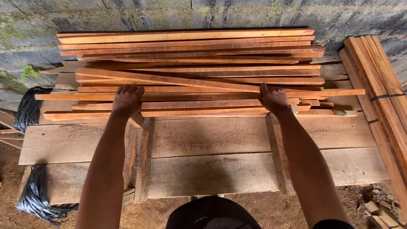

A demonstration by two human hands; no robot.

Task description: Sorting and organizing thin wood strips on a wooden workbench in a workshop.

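Observation:
A loose pile of long reddish-brown wooden slats lies across a rough plank table, against a stone wall. My left hand rests palm down on the front slats at the left, fingers spread over a long slat. My right hand presses on the same front slats further right, fingers curled over their edge. Both arms reach straight forward over the table. One slat lies slanted across the pile.
A strapped bundle of slats leans at the right. Two upright wooden cross-pieces stand on the table under my arms. Black plastic strapping hangs at the left and lower left. Dirt floor with wood scraps lies below.

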